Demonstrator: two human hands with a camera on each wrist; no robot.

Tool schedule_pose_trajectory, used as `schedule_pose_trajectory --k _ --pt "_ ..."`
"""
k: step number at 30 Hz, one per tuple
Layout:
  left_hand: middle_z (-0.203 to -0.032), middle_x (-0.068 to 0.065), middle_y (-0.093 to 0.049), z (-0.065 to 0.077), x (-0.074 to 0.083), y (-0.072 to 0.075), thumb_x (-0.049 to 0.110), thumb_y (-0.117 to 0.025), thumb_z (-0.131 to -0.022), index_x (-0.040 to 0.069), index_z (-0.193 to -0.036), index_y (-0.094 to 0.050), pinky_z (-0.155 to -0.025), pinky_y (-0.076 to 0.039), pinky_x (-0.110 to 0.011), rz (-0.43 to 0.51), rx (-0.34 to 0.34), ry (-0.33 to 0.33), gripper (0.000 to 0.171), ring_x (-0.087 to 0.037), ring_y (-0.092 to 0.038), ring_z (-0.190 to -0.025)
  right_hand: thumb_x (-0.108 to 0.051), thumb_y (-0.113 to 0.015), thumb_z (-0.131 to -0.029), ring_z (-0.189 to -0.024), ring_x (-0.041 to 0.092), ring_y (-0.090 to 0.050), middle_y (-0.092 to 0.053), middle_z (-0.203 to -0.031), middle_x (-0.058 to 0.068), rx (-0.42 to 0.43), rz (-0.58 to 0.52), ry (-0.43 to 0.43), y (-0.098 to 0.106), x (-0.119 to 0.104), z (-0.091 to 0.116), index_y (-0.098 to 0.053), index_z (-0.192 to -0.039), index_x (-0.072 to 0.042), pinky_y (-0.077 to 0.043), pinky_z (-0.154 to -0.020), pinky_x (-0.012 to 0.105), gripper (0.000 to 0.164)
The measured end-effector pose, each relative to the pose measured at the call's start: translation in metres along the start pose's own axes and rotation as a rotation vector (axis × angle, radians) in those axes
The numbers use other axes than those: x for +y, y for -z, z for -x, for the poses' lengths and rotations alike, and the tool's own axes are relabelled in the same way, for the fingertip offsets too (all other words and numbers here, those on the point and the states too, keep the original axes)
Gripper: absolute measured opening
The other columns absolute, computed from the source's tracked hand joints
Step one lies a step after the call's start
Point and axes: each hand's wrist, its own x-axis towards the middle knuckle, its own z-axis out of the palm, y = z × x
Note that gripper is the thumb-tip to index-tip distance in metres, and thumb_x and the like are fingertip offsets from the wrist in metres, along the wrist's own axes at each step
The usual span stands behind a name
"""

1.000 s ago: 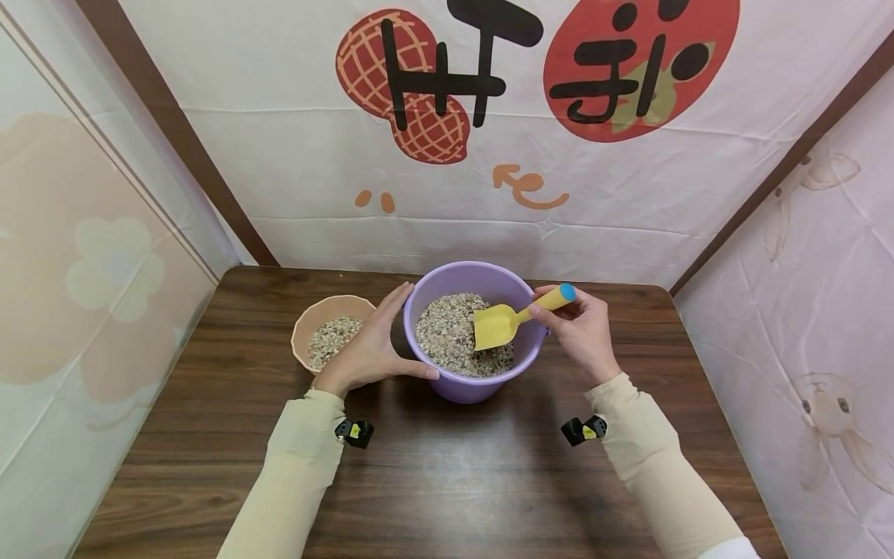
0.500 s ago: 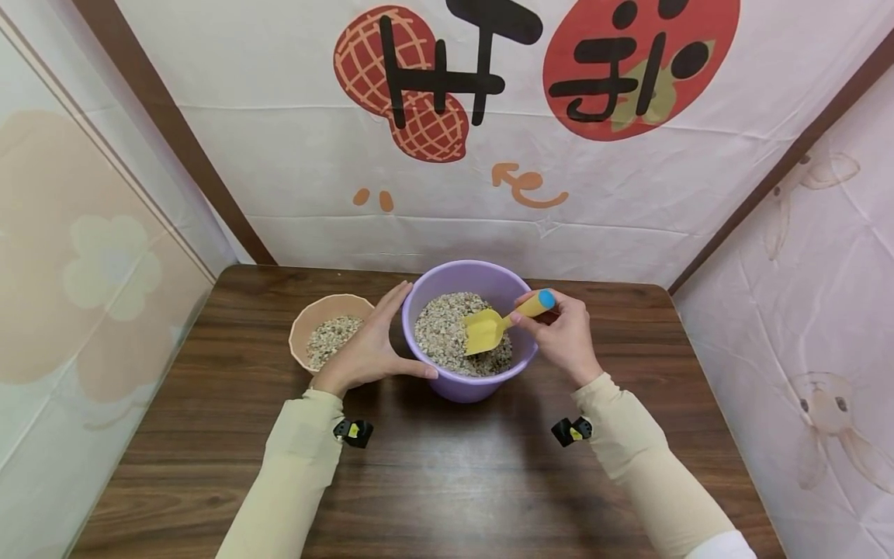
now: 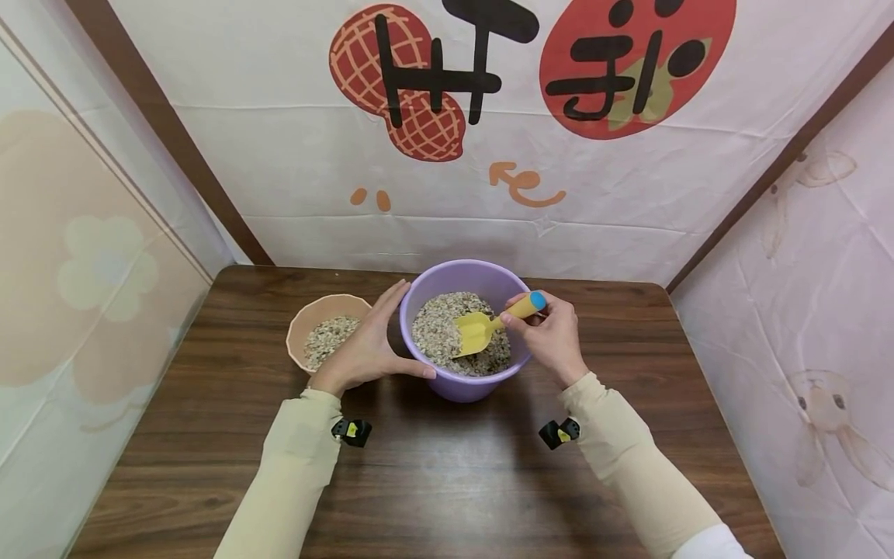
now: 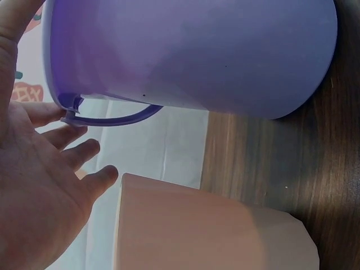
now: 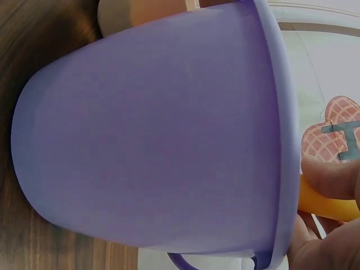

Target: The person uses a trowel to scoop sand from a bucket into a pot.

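In the head view, a purple bucket (image 3: 471, 388) stands upright on the table, part filled with small pale and brown gravel-like bits (image 3: 441, 330). My left hand (image 3: 370, 349) rests at its left side, fingers stretched and spread, the thumb along the near rim. My right hand (image 3: 552, 338) grips the handle of a yellow toy shovel (image 3: 475, 334) with a blue handle end. The shovel's blade lies in the bits, its leading edge buried. The right wrist view shows the orange-yellow handle (image 5: 326, 202) between thumb and fingers, just beyond the bucket's rim.
A peach bowl (image 3: 299, 330) with similar bits stands left of the bucket, partly behind my left hand. The bucket's purple carrying handle (image 4: 121, 121) hangs down in the left wrist view. The wooden table (image 3: 447, 481) meets a printed cloth wall (image 3: 307, 186) at the back.
My right hand has moved left and inward with the shovel, whose blade has slid left and deeper into the bits. The left hand and bucket have stayed put.
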Motion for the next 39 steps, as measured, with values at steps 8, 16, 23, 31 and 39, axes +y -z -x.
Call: schedule_pose_trajectory --k 8,16,23,31,39 --pt "-0.168 0.011 -0.008 0.0 0.001 0.0 0.059 -0.098 -0.051 0.023 -0.164 -0.018 -0.117 -0.025 -0.06 -0.001 0.001 -0.016 0.143 -0.027 -0.015 -0.153 0.003 -0.079 -0.086 -0.089 0.019 -0.068 -0.07 -0.098 0.019 -0.004 -0.027 -0.06 -0.002 -0.005 -0.003 -0.073 -0.103 0.005 -0.057 -0.078 0.022 0.018" --pt "-0.168 0.011 -0.008 0.0 0.001 0.001 0.054 -0.099 -0.052 0.025 -0.164 -0.018 -0.117 -0.024 -0.059 0.007 0.002 -0.011 0.141 -0.027 -0.015 -0.153 0.007 -0.077 -0.086 -0.091 0.019 -0.069 -0.069 -0.104 0.024 -0.034 -0.086 -0.071 -0.001 -0.005 -0.005 -0.071 -0.105 0.009 -0.058 -0.082 0.025 0.02" --pt "-0.168 0.011 -0.007 0.0 0.001 0.001 0.054 -0.099 -0.052 0.028 -0.164 -0.017 -0.117 -0.025 -0.059 0.003 0.003 -0.014 0.141 -0.027 -0.015 -0.153 0.009 -0.075 -0.086 -0.09 0.019 -0.07 -0.069 -0.102 0.022 -0.071 -0.122 -0.067 -0.005 -0.005 -0.004 -0.069 -0.106 0.012 -0.058 -0.081 0.026 0.021" --pt "-0.168 0.01 -0.007 -0.001 0.001 0.0 0.058 -0.098 -0.051 0.027 -0.164 -0.018 -0.117 -0.025 -0.059 -0.006 0.0 -0.016 0.142 -0.027 -0.015 -0.153 0.007 -0.076 -0.086 -0.081 0.013 -0.07 -0.069 -0.096 0.017 -0.024 -0.138 -0.107 -0.015 -0.01 -0.004 -0.069 -0.104 0.011 -0.059 -0.072 0.024 0.02" --pt "-0.169 0.009 -0.008 -0.002 0.0 0.0 0.056 -0.099 -0.051 0.021 -0.164 -0.019 -0.118 -0.024 -0.057 0.013 0.001 -0.02 0.143 -0.027 -0.015 -0.152 0.007 -0.075 -0.087 -0.08 0.016 -0.07 -0.067 -0.095 0.017 0.018 -0.224 -0.195 -0.022 -0.012 -0.007 -0.067 -0.107 0.011 -0.06 -0.071 0.026 0.022"
